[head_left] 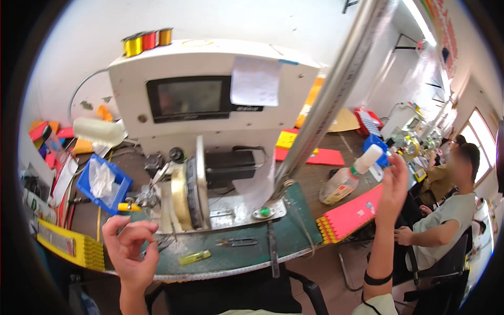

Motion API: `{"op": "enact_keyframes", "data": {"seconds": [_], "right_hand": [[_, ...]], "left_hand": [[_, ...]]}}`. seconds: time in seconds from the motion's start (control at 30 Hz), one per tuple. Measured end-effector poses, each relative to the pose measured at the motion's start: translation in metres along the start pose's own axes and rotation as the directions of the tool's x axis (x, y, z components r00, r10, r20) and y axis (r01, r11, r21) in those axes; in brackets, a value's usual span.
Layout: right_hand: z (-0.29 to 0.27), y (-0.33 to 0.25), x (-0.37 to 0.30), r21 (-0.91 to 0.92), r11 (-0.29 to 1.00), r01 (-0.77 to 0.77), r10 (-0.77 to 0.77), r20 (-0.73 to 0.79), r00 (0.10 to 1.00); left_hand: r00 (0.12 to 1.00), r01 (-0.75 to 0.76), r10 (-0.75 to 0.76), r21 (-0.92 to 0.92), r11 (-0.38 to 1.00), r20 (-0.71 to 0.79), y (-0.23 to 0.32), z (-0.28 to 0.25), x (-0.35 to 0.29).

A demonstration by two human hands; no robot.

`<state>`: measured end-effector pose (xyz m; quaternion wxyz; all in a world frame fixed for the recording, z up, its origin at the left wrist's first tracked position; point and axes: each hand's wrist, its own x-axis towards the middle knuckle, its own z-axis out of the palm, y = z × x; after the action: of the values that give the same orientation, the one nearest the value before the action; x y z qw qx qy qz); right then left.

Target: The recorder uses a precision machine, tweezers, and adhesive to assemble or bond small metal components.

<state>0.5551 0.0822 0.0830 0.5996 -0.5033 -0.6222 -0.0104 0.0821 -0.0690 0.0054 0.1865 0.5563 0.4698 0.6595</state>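
Left hand: in the head view, the left hand [131, 247] is raised at the front edge of the desk [231, 265], half curled, with a narrow gap left between thumb and fingers; nothing is seen held in it.
Right hand: the right hand [391, 191] is lifted with its fingers loosely spread upward; nothing is seen gripped.
Winding machine: a white machine [294, 118] is set at the back of the desk, its gold ring [181, 202] placed near the left hand.
Red board: a red board [354, 210] with a yellow toothed end is seen just beside the right hand, below a white-capped bottle [341, 185].
Metal pole: the machine's right side is crossed and partly hidden by a slanted pole [336, 79].
Blue tray: crumpled white tissue [101, 178] is held in a blue tray [124, 184], beyond the left hand.
Snips: metal snips [237, 242] are laid between the hands, near a small yellow piece [195, 256].
Neighbour: a seated co-worker [441, 226] is seen at the right.
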Motion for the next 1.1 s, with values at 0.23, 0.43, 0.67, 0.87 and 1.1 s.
{"op": "enact_keyframes", "data": {"seconds": [0.23, 0.43, 0.67, 0.87, 1.1], "right_hand": [[0.017, -0.100, -0.105, 0.065, 0.951, 0.303, -0.217, 0.836, 0.504], [0.024, -0.077, -0.175, 0.029, 0.956, 0.292, -0.094, 0.973, 0.212], [0.043, -0.054, -0.182, 0.148, 0.961, 0.233, -0.216, 0.928, 0.304], [0.054, -0.068, -0.183, 0.256, 0.940, 0.225, -0.324, 0.876, 0.358], [0.026, -0.088, -0.169, 0.379, 0.887, -0.266, 0.004, 0.568, 0.823]], "left_hand": [[1.000, -0.008, 0.008, 0.012, 1.000, 0.005, 0.002, -0.006, -0.001], [1.000, 0.004, -0.003, -0.012, 1.000, 0.018, 0.003, -0.003, 0.001], [0.999, -0.010, 0.011, -0.032, 0.999, 0.048, 0.002, -0.005, 0.000], [1.000, 0.004, -0.003, -0.036, 0.999, 0.026, 0.005, -0.006, -0.002], [0.997, 0.008, -0.003, -0.064, 0.998, 0.077, 0.001, -0.003, 0.001]]}}
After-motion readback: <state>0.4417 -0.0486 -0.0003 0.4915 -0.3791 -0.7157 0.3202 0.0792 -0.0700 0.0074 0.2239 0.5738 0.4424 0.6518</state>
